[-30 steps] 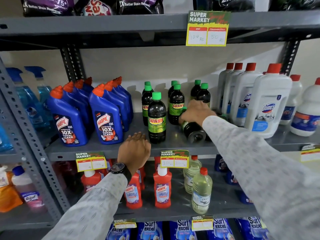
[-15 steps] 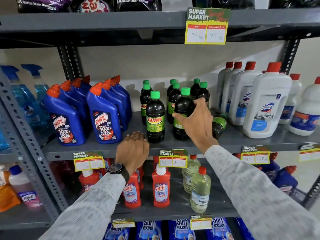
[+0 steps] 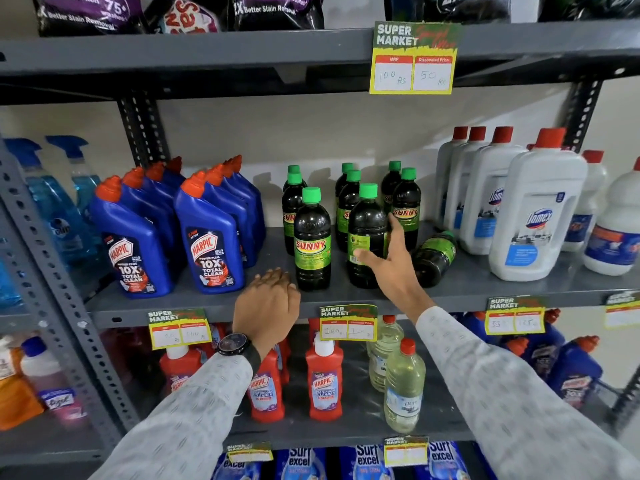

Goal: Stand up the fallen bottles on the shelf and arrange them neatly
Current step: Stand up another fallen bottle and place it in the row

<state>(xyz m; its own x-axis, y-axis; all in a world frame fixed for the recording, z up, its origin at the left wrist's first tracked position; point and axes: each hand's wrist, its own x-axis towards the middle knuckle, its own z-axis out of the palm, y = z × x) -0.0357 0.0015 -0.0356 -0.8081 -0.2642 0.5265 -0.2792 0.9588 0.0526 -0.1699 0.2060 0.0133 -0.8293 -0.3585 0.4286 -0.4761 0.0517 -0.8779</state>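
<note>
Shelving: grey metal shelf [image 3: 485,289] w/ perforated uprights carries the goods, yellow-green "Super Market" price tags [image 3: 348,323] clipped along its front edge. On the right of the middle tier stand tall white plastic Domex bottles w/ red caps [image 3: 536,216]; on the left, blue angled-neck Harpic bottles w/ orange caps [image 3: 207,237], both groups upright in rows. Between them, centre of the same tier, sits the cluster of dark Sunny bottles w/ green caps and green labels [image 3: 311,244], approx. three short columns, all upright. One more dark green-labelled bottle lying on its side [image 3: 434,258] rests just right of that cluster, its cap pointing back toward the white bottles, base toward the shelf front. Right hand [image 3: 391,268] reaches in w/ fingers spread; thumb and fingertips touch the front-right upright bottle [image 3: 367,233], palm open, not closed round it. Fallen bottle is just beside this hand, untouched. Left hand [image 3: 266,303] rests on the shelf's front lip, fingers curled down loosely, holding nothing; black round wristwatch [image 3: 235,344] sits at its cuff.
</note>
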